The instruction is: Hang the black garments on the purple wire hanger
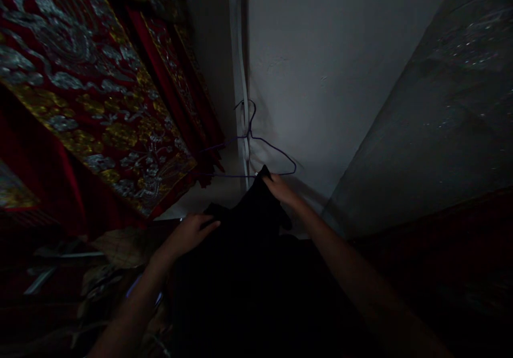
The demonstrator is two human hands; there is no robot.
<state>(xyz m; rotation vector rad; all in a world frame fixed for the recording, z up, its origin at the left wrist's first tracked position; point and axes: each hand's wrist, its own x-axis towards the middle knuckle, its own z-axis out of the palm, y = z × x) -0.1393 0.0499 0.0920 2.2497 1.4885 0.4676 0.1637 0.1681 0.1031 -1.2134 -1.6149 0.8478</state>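
Note:
A black garment (250, 230) hangs between my two hands; in the dim light I cannot make out its exact kind. My right hand (278, 187) pinches its upper corner, close to the bottom bar of a thin dark purple clothes hanger (276, 149). Lower down on the other side, my left hand (196, 230) grips the garment's edge, its thumb on top and the other fingers partly hidden. The hanger's hook loops at a pale cable or pipe running down the wall. Whether the cloth touches the hanger's bar is unclear.
Red cloth with gold and silver embroidery (108, 80) hangs at the left. Behind the hanger is a grey wall (320, 80) with the pale vertical cable (242, 59). A shiny grey sheet-like surface (441, 117) covers the right. Dark clutter (108, 272) lies at lower left.

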